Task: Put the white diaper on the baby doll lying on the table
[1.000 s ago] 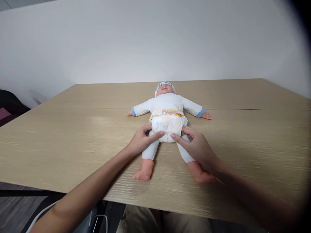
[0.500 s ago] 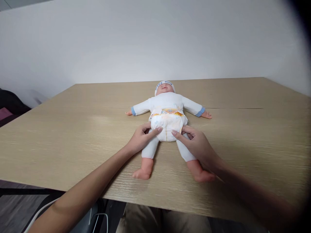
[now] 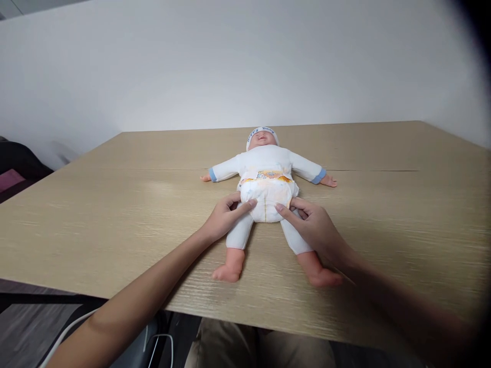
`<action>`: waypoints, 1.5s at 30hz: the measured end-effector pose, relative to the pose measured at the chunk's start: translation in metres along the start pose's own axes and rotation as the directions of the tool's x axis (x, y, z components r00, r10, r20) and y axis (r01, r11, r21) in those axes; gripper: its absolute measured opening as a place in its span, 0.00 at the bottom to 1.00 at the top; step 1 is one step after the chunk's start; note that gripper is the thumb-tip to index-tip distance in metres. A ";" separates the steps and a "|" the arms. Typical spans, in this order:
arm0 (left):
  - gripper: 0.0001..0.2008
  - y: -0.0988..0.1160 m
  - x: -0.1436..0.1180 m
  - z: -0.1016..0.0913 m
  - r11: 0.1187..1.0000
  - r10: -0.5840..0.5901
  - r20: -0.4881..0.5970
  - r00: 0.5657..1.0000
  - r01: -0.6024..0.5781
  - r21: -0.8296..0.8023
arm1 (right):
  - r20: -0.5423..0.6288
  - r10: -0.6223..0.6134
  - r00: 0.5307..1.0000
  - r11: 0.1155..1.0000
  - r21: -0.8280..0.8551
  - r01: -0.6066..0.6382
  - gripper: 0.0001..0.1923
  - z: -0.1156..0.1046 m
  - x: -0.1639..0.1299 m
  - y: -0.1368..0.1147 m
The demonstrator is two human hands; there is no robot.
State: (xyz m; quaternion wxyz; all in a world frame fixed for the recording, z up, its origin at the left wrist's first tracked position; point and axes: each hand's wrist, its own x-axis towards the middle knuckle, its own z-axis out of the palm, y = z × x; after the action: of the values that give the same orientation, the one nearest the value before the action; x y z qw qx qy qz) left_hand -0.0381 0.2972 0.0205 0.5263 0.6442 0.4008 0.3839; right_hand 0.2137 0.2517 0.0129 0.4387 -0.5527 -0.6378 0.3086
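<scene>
Lying face up in the middle of the counter [image 3: 115, 214], the doll [image 3: 266, 158] is seen with a diaper [image 3: 268, 197] wrapped about its hips. The lower left edge of the diaper is pinched by the left hand [image 3: 226, 217] and the lower right edge by the right hand [image 3: 312, 225]. Since a second ago the fingertips have been drawn slightly outward from the crotch toward the leg openings, so the edges seem to be getting smoothed.

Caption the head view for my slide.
Left hand and right hand pinch white diaper on plastic baby doll.
</scene>
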 end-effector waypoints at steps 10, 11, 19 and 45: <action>0.23 0.000 -0.001 -0.001 1.000 -0.018 -0.009 1.000 0.018 0.010 | 0.025 0.031 0.999 0.999 -0.029 -0.030 0.28 -0.007 -0.001 -0.004; 0.23 -0.001 -0.001 -0.001 1.000 -0.018 -0.017 1.000 0.019 0.012 | 0.020 0.024 1.000 0.999 -0.044 -0.023 0.28 -0.008 -0.001 -0.004; 0.24 -0.001 -0.001 -0.001 1.000 -0.023 -0.051 0.998 0.023 0.009 | -0.017 -0.022 1.000 0.995 -0.100 0.020 0.28 -0.011 -0.002 -0.008; 0.21 0.002 0.001 -0.002 0.983 0.115 -0.282 0.953 -0.068 0.171 | -0.201 -0.364 0.909 0.873 -0.414 0.258 0.18 -0.014 -0.004 -0.011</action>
State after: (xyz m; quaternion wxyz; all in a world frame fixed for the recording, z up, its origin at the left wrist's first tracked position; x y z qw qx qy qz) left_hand -0.0395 0.2984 0.0230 0.3900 0.6389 0.4726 0.4651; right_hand 0.2213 0.2441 0.0276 0.4515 -0.5531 -0.6997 0.0253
